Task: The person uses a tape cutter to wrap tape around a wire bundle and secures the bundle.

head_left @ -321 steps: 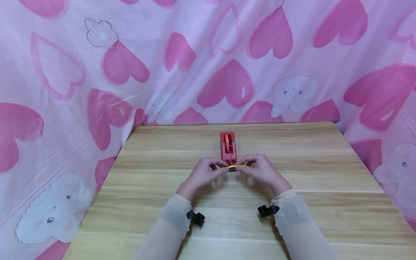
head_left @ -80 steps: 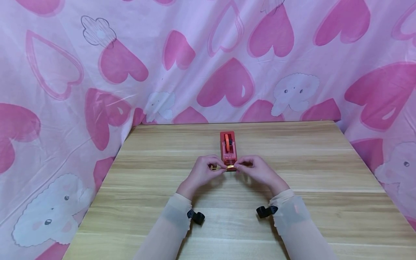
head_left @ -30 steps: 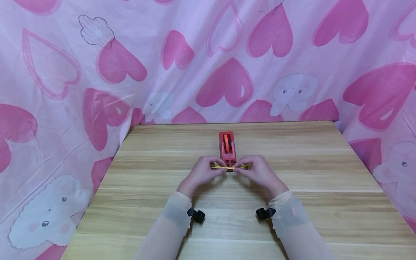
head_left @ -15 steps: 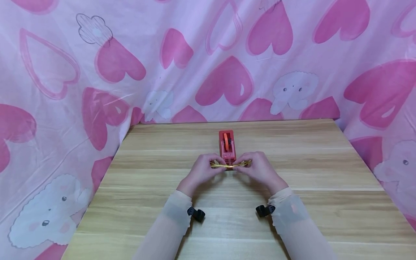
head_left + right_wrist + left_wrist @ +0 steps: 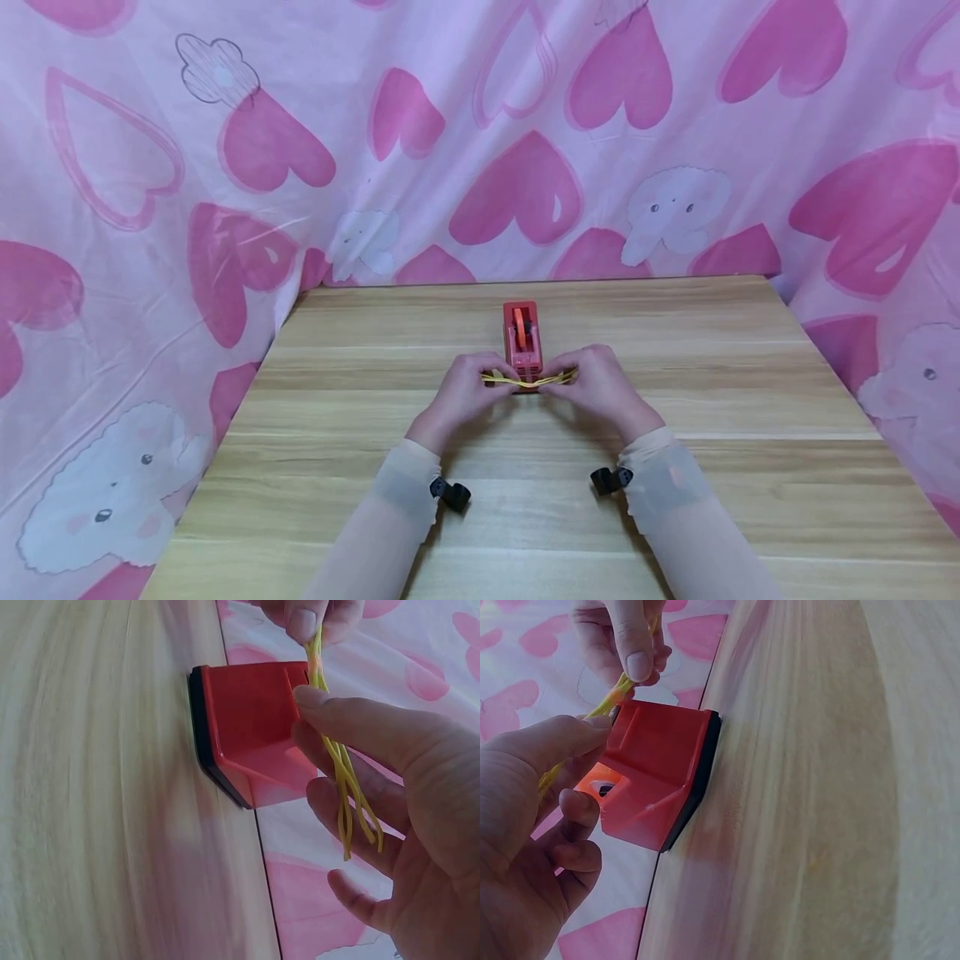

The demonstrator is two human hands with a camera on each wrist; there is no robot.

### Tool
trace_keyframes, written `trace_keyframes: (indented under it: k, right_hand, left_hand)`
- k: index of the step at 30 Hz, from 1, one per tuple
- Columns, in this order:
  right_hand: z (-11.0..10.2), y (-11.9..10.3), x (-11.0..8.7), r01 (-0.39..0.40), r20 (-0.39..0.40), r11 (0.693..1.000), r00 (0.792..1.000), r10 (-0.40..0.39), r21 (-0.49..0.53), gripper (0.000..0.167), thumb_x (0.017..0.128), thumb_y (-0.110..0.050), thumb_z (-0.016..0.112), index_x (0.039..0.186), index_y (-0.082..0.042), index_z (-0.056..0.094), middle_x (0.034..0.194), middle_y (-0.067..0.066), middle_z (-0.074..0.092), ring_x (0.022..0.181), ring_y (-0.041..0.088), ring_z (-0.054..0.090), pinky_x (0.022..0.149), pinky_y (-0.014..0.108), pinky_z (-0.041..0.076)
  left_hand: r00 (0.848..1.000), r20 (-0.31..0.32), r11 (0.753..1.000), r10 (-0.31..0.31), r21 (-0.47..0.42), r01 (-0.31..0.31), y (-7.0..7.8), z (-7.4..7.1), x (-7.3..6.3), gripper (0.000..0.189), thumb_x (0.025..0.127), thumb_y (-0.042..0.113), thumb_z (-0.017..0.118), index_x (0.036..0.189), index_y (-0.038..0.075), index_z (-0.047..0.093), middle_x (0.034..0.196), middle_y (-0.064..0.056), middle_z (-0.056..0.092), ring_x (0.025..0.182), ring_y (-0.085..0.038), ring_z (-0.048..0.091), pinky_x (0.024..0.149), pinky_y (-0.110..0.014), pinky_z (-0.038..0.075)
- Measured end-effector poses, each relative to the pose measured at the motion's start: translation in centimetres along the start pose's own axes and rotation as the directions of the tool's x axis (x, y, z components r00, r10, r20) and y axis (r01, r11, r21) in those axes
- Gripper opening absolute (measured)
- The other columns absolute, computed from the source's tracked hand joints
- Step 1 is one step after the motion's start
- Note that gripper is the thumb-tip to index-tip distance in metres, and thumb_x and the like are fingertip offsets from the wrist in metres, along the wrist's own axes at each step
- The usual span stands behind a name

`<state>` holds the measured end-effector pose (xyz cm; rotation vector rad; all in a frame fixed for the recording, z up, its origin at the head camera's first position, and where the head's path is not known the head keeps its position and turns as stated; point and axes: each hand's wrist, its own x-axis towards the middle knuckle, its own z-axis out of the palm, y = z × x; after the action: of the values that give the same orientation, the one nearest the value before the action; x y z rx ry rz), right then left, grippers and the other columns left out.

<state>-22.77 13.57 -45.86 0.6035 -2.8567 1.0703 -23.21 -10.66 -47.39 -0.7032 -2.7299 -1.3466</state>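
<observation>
Between both hands stretches a bundle of thin yellow strings (image 5: 529, 384), dipping slightly at its middle. My left hand (image 5: 465, 387) pinches it between thumb and index finger from one side, and my right hand (image 5: 600, 387) does the same from the other. In the right wrist view, several loose string ends (image 5: 346, 776) hang across the right fingers. A shiny orange-tinted patch shows on the strings between the thumbs in the left wrist view; what it is I cannot tell. Just behind the hands stands a red tape dispenser (image 5: 524, 354) with a black base and an orange wheel (image 5: 521, 327).
The wood-grain table (image 5: 525, 517) extends around the hands and dispenser. A pink heart-patterned cloth (image 5: 517, 192) hangs behind the table and at both sides. Each wrist wears a small black camera, one on the left (image 5: 451, 495) and one on the right (image 5: 611, 481).
Compared with the earlier frames, the strings now sag a little more in the middle and the right hand sits slightly higher. Both hands keep pinching the strings; the dispenser stays in place.
</observation>
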Motion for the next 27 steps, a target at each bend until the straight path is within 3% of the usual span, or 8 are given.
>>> trace_keyframes:
  k: [5,13,22,27]
  right_hand:
    - [-0.13,0.14,0.1,-0.021,0.056,1.0,0.998,0.02,0.008,0.013,0.084,-0.032,0.088,0.096,-0.03,0.082,0.098,-0.011,0.08,0.082,0.009,0.067,0.075,0.03,0.053]
    - [-0.45,0.49,-0.15,-0.134,0.178,0.983,0.978,0.11,0.128,0.006,0.088,-0.033,0.083,0.094,-0.03,0.081,0.095,-0.008,0.077,0.076,0.016,0.061,0.069,0.032,0.051]
    - [-0.16,0.63,-0.13,-0.128,0.17,0.981,0.98,0.103,0.145,0.015,0.089,-0.031,0.083,0.103,-0.028,0.082,0.098,-0.005,0.079,0.075,0.016,0.059,0.065,0.031,0.048]
    - [0.05,0.66,-0.24,-0.15,0.167,0.976,0.978,0.124,0.159,0.011,0.09,-0.036,0.081,0.1,-0.031,0.082,0.104,-0.005,0.079,0.069,0.017,0.056,0.059,0.028,0.046]
  left_hand:
    - [1.0,-0.004,1.0,0.013,0.006,-0.013,-0.28,-0.03,-0.04,0.009,0.089,0.016,0.083,0.093,0.024,0.081,0.098,0.01,0.075,0.091,-0.008,0.065,0.081,-0.028,0.054]
    - [0.997,-0.027,0.992,0.066,0.109,-0.063,-0.42,0.13,0.05,0.011,0.088,0.016,0.083,0.095,0.024,0.081,0.103,0.01,0.075,0.096,-0.008,0.067,0.083,-0.027,0.055]
    - [0.987,-0.054,0.975,0.148,0.174,-0.137,-0.36,0.3,-0.06,0.012,0.088,0.013,0.084,0.095,0.022,0.081,0.104,0.009,0.074,0.1,-0.01,0.068,0.089,-0.032,0.057]
    - [0.986,-0.052,0.973,0.156,0.181,-0.144,-0.26,0.36,-0.18,0.011,0.087,0.014,0.084,0.095,0.022,0.081,0.103,0.009,0.074,0.099,-0.01,0.068,0.091,-0.032,0.056]
